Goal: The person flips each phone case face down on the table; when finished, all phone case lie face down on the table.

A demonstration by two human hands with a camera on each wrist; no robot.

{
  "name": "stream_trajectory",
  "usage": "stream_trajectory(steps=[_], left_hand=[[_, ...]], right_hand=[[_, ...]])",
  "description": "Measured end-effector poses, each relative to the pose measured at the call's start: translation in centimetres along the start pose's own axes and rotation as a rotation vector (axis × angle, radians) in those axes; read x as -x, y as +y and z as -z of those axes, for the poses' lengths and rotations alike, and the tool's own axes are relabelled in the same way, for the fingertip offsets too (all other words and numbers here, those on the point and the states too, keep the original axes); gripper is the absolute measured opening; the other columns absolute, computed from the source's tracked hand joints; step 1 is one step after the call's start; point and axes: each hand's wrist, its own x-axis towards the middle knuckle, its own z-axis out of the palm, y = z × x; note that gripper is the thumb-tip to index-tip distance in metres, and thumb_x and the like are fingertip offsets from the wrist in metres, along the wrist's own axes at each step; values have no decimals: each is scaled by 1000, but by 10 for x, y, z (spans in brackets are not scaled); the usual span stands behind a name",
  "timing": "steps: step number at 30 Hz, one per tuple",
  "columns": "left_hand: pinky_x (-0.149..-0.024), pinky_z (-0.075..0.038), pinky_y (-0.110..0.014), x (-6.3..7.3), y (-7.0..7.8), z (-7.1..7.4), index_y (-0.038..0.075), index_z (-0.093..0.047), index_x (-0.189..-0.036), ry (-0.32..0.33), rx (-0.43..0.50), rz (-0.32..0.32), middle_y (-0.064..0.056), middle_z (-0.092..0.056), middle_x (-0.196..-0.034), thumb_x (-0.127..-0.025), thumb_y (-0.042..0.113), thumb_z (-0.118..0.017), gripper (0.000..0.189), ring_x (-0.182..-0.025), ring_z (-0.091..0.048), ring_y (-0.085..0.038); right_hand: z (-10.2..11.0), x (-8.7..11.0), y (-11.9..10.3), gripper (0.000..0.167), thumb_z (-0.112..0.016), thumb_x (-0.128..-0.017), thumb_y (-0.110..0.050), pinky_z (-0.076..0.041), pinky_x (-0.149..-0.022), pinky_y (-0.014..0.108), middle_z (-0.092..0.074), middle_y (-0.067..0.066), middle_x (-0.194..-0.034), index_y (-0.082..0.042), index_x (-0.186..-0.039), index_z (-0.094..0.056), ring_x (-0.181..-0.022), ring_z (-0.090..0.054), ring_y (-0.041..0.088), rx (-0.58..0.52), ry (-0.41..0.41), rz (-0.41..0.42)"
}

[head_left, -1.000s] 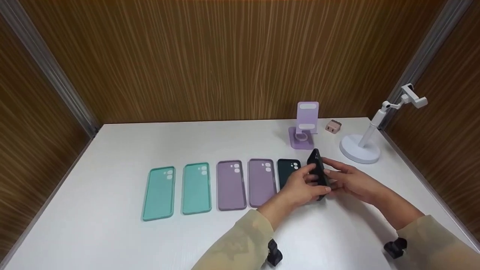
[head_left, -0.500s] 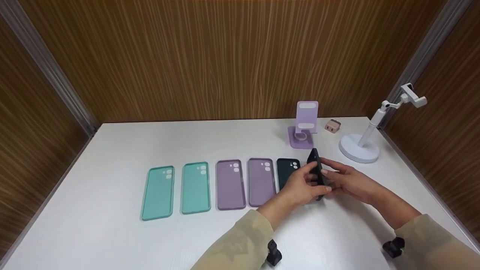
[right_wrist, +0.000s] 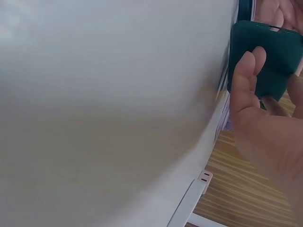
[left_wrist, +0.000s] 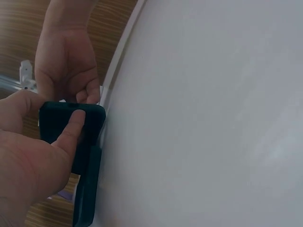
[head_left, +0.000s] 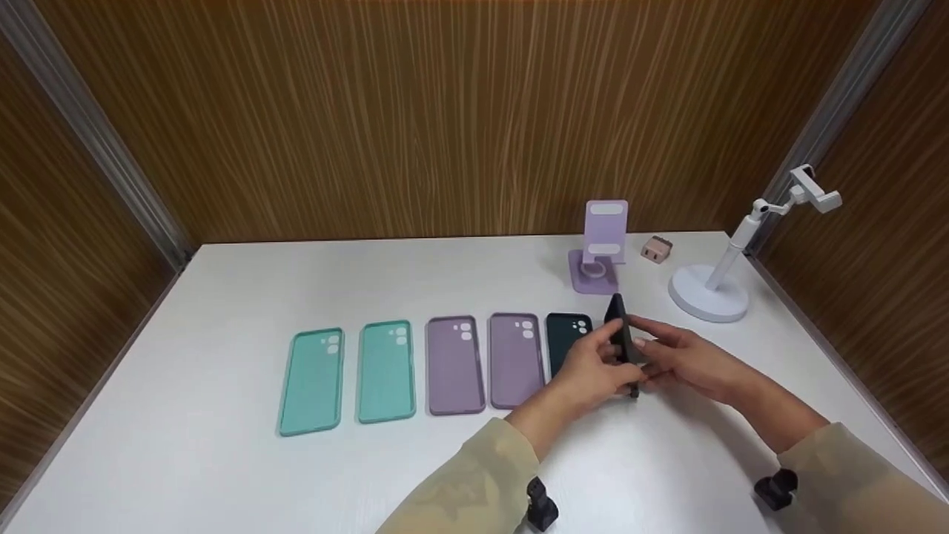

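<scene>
A dark green phone case (head_left: 621, 334) stands tilted on its long side in the head view, seen almost edge-on. My left hand (head_left: 591, 369) holds its near side, fingers and thumb spread along it. From the other side my right hand (head_left: 686, 362) grips it too, with fingertips against the back, as the right wrist view shows on the case (right_wrist: 272, 56). A second dark green case (head_left: 566, 337) lies flat just left of it, partly hidden by my left hand. Two purple cases (head_left: 454, 367) and two mint green cases (head_left: 312, 382) continue the row leftward.
Behind the hands stands a purple phone stand (head_left: 606, 233), with a pink charger plug (head_left: 657, 249) to its right. A white phone holder (head_left: 709, 294) with a round base rises at the right. Wood-grain panels (head_left: 371, 126) enclose the white table (head_left: 245, 289).
The held phone case has turned slightly further edge-on, and its lower end has slipped deeper between the hands. Both hands keep nearly the same place. The row of cases is unchanged.
</scene>
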Motion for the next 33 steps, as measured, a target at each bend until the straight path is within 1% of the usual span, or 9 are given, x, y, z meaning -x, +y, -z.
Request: stream_trajectory(steps=[4,7,10,15,18,21,24,27,33], left_hand=[[-86,-62,-41,1,3,-3,12,-44,-162,20,65,-14,-16,-70,-133,-84,-13,-68,85,-108,-72,-22],[-86,-63,-40,3,5,-5,13,-41,-163,18,112,-22,-18,-66,-140,-84,-15,-65,87,-111,-72,-24],[-84,-63,-38,5,5,-5,14,-38,-165,0,145,-29,-17,-65,-142,-84,-16,-64,90,-111,-72,-25],[-81,-63,-37,5,2,-2,17,-34,-167,-15,157,-31,-14,-65,-142,-84,-18,-62,94,-109,-73,-26],[-80,-63,-36,4,0,1,17,-33,-167,-10,95,-41,-12,-68,-137,-84,-17,-63,95,-104,-74,-24],[-79,-61,-31,2,-3,3,14,-33,-167,0,-22,-72,-10,-73,-125,-84,-15,-66,94,-97,-73,-18],[-76,-58,-25,1,-5,6,10,-36,-165,31,-159,-104,-3,-73,-112,-82,-11,-71,92,-89,-69,-11],[-74,-56,-20,0,-6,8,7,-41,-162,61,-274,-133,2,-68,-106,-81,-7,-76,88,-83,-64,-5],[-73,-54,-17,-5,-7,11,3,-48,-157,88,-344,-154,4,-63,-105,-83,-4,-80,81,-80,-59,-3]], right_hand=[[-2,1,-2,70,-56,-112,-27,-57,-85,32,-60,14,-130,-9,-170,-20,-102,-67,21,54,47,-13],[-5,1,-5,72,-59,-111,-32,-55,-85,30,-56,20,-137,-11,-170,-24,-106,-63,21,85,91,-34],[-7,0,-8,75,-63,-109,-36,-56,-91,30,-49,27,-146,-13,-170,-25,-113,-62,23,92,136,-47],[-7,-1,-8,83,-70,-105,-36,-57,-89,29,-54,28,-140,-12,-170,-24,-110,-63,23,119,210,-30],[-5,0,-6,86,-71,-105,-32,-58,-87,28,-61,24,-134,-7,-170,-20,-106,-66,18,117,243,-23],[-4,0,-4,87,-71,-104,-28,-59,-86,28,-65,20,-128,-1,-168,-18,-102,-67,15,108,261,-31],[-3,-1,-3,87,-73,-103,-28,-59,-85,27,-64,19,-127,0,-167,-21,-101,-65,17,134,286,-54],[-2,-1,-4,87,-74,-102,-30,-59,-83,26,-59,21,-130,-1,-167,-24,-102,-61,20,185,306,-63],[-1,2,-6,83,-73,-103,-27,-60,-82,28,-57,22,-126,-2,-167,-26,-101,-61,24,227,310,-49]])
